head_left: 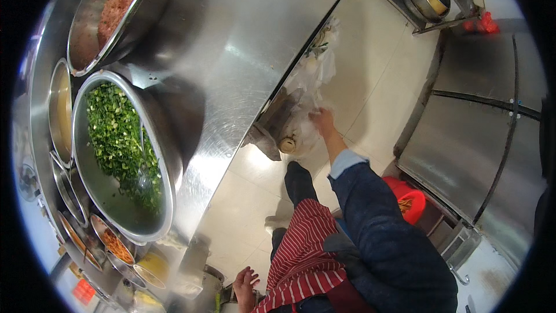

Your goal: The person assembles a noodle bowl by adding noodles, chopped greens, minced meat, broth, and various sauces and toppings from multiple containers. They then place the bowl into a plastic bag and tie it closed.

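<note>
My right hand [322,120] reaches down to the floor beside the steel counter, its fingers closed on the edge of a clear plastic bag [307,124]. Inside or against that bag shows a round, pale beige end of something [288,145], whose kind I cannot make out. A greyish crumpled bag [264,142] lies beside it, partly under the counter edge. Low in the picture, near the counter's lower end, my left hand [246,284] hangs with its fingers apart and nothing in it.
On the steel counter [249,40] stand a bowl [107,194] of chopped green onions with a spoon, a basin [153,11] of minced meat and several smaller bowls. Steel cabinet doors [463,145] line the right. A red container [412,211] stands below them; a shelf holds pots [425,0].
</note>
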`<state>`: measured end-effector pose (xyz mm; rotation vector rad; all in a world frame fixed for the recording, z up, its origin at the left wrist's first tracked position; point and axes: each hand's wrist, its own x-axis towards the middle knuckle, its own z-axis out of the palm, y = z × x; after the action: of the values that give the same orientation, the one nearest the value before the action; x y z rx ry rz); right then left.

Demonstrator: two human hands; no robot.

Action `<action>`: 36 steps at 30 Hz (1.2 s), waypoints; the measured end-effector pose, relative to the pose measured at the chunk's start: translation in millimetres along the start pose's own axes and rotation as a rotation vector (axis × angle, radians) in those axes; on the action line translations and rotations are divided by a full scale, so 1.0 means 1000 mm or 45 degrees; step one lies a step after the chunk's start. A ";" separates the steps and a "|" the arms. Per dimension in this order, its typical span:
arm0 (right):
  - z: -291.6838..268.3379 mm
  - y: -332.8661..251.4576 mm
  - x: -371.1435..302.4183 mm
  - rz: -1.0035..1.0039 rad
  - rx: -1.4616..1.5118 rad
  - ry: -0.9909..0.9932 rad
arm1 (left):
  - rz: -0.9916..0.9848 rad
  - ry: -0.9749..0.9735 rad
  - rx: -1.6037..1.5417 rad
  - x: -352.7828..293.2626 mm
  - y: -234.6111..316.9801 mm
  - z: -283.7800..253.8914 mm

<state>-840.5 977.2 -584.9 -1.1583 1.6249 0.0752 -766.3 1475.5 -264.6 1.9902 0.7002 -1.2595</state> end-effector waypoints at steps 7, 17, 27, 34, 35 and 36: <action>0.008 -0.033 -0.235 -0.140 0.598 -0.952 | 0.439 -0.317 -0.077 0.009 0.082 0.040; 0.075 -0.089 -0.485 -0.705 0.229 -1.385 | 0.956 -0.129 -0.794 -0.067 0.082 -0.025; 0.106 -0.038 -0.637 -0.918 -0.459 -1.659 | 1.298 -0.248 -1.520 -0.113 -0.048 -0.194; 0.139 -0.068 -0.691 -1.376 -0.553 -1.805 | 1.440 -0.153 -1.403 -0.128 -0.095 -0.247; 0.155 -0.066 -0.696 -1.448 -0.689 -1.904 | 1.463 -0.173 -1.422 -0.128 -0.097 -0.249; 0.166 -0.061 -0.700 -1.553 -0.822 -2.011 | 1.441 -0.158 -1.491 -0.129 -0.099 -0.251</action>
<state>-723.5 1483.1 -83.4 -1.6484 -0.6176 0.5639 -749.8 1720.5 -94.5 0.9475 0.0670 -0.1313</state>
